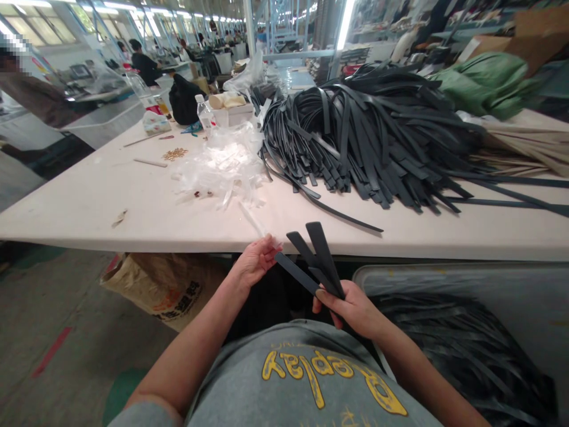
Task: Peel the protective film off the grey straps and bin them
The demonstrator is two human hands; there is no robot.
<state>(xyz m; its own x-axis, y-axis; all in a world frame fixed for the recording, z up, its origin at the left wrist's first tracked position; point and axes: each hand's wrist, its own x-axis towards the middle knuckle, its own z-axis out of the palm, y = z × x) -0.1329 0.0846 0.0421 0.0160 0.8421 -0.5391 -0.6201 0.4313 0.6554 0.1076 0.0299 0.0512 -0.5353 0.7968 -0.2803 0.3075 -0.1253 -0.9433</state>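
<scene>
My right hand (pixel 355 308) grips several flat black straps (pixel 320 252), their ends fanned out above the fingers. Opposite it, my left hand (pixel 256 259) is closed in a pinch on a thin clear plastic strip (pixel 252 219). One strap's end lies right beside the left fingertips; whether they touch it I cannot tell. Both hands are at the table's near edge. Beyond them, a large heap of similar black straps (pixel 355 130) covers the table's right half, and a pile of clear plastic scraps (pixel 226 157) lies left of it.
The pale table (pixel 80 207) carries small gold-coloured pieces (pixel 175 154), a plastic bottle (pixel 205 111) and a black bag (pixel 184 98). Below its edge stand a brown sack (pixel 164 287) and, on the right, a grey bin (pixel 511 284) of black strips. Other people sit farther back.
</scene>
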